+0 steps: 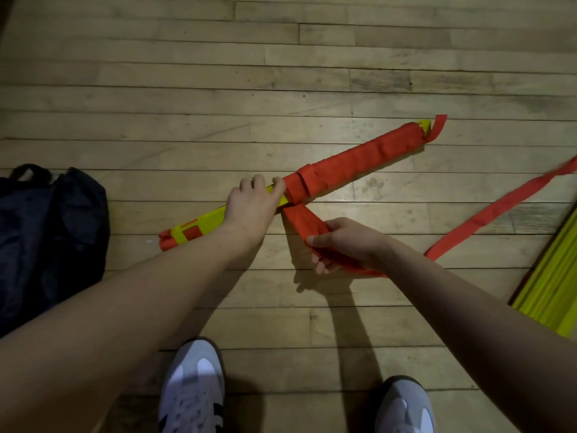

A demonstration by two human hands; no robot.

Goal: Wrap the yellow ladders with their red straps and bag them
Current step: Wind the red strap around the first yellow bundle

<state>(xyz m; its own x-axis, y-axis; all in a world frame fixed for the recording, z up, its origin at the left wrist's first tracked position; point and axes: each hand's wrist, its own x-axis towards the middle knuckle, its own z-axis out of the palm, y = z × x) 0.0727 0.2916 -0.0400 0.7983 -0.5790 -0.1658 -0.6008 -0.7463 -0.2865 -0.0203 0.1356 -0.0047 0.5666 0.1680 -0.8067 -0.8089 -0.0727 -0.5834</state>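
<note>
The left grip (251, 203) curls over the bare yellow middle of the bundled ladder (206, 225), fingers wrapped over its top edge and pressing it against the wooden floor (187, 98). Just to the right of that grip, touching its fingertips, the red strap (352, 165) is wound tightly around the ladder, covering it up and away to the far right end, where a yellow tip and a loose red tail stick out. To the left of the left grip the ladder runs bare yellow with red patches, down to a red-capped end near a dark bag (53, 232) lying on the floor. The right grip (340, 245) sits just below and to the right of the left one, fingers and thumb pinching a flat stretch of the strap that leads up to the wound section; from under this grip the rest of the strap trails away across the floor toward the right edge. Further right of it lies another stack of yellow ladder rungs (552, 285). Two light sneakers (192, 392) stand below both grips.
</note>
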